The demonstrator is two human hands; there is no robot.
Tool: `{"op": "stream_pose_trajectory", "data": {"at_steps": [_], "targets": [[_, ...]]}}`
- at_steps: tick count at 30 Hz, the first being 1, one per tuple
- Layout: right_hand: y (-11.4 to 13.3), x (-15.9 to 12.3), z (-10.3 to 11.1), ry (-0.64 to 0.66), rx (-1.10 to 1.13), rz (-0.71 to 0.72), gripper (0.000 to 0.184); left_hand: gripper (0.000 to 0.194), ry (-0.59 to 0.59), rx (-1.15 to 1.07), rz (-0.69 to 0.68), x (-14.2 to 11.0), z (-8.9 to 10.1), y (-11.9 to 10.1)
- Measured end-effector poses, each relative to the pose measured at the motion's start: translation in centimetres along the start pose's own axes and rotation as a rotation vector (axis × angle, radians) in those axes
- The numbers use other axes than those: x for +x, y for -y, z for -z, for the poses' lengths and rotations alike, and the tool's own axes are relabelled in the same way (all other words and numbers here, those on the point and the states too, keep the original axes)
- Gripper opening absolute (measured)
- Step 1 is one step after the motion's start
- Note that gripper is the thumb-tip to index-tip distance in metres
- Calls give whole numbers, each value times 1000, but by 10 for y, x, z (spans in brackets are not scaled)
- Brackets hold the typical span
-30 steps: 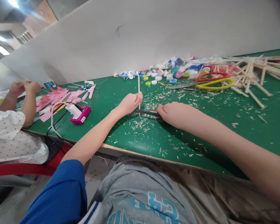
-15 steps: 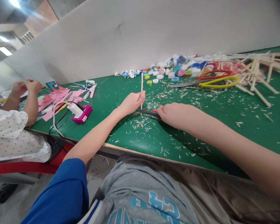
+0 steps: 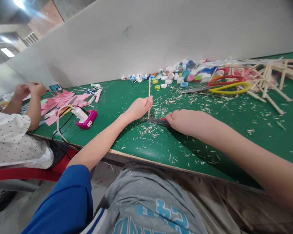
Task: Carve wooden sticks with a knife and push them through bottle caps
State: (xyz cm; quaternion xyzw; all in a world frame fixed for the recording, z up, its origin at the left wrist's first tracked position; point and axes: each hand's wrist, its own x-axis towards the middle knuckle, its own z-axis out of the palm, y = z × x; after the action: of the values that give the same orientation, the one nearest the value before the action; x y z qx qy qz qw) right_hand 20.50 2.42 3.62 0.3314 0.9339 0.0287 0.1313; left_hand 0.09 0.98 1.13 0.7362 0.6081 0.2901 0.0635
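Observation:
My left hand (image 3: 142, 108) is closed around a thin wooden stick (image 3: 149, 87), which points away from me with its lower end showing below the fingers. My right hand (image 3: 182, 121) grips a utility knife (image 3: 158, 121) with a dark blade and a bit of red by the fingers; its handle is mostly hidden in the fist. The blade tip lies at the stick's near end; I cannot tell whether they touch. Pale wood shavings (image 3: 151, 130) are scattered on the green table (image 3: 134, 146) beneath and around both hands.
Bottle caps (image 3: 185, 74) are heaped along the wall. Scissors (image 3: 224, 85) with red and yellow handles lie before a pile of wooden sticks (image 3: 268, 76). At left are a pink power strip (image 3: 89, 121) with cables, pink paper (image 3: 60, 99) and a co-worker's hands (image 3: 30, 89).
The knife blade has moved slightly toward me, from across the stick to its near end. My left hand keeps its grip, and the view has shifted a little.

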Motion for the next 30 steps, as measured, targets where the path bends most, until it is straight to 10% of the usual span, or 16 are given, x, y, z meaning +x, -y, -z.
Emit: {"op": "stream_pose_trajectory", "data": {"at_steps": [30], "targets": [[1,1,-6,-97,-102,43,44,56,9,-109,-5,-1,3,6]]}}
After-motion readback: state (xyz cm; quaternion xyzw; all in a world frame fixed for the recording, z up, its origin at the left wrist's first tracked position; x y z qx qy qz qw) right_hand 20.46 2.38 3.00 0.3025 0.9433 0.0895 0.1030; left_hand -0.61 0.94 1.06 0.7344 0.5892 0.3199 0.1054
